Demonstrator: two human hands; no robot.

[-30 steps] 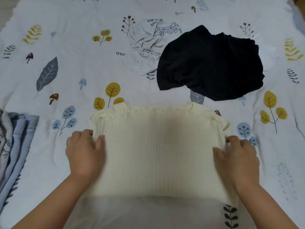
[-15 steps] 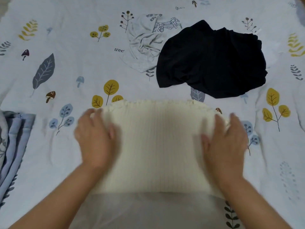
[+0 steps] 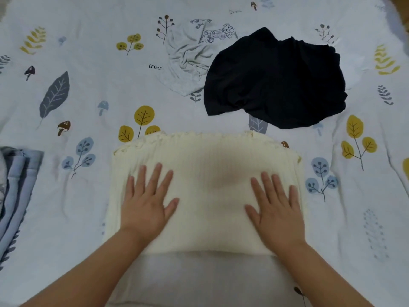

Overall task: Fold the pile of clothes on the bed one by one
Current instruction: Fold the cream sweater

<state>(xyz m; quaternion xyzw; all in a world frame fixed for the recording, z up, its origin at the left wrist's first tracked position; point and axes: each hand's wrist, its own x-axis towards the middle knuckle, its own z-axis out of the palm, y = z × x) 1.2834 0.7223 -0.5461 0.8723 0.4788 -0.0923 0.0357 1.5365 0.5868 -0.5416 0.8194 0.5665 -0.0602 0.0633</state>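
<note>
Both the left hand (image 3: 145, 206) and right hand (image 3: 276, 208) press flat, fingers straight and grasping nothing, on the cream ribbed knit top (image 3: 205, 173), lying long-axis left-to-right, ruffled edge away, on the leaf-printed bed sheet (image 3: 88, 89).

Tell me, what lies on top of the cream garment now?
Both hands lie flat on the cream garment: left hand and right hand, fingers spread. Nothing else rests on it. What the palms cover cannot be seen.
</note>
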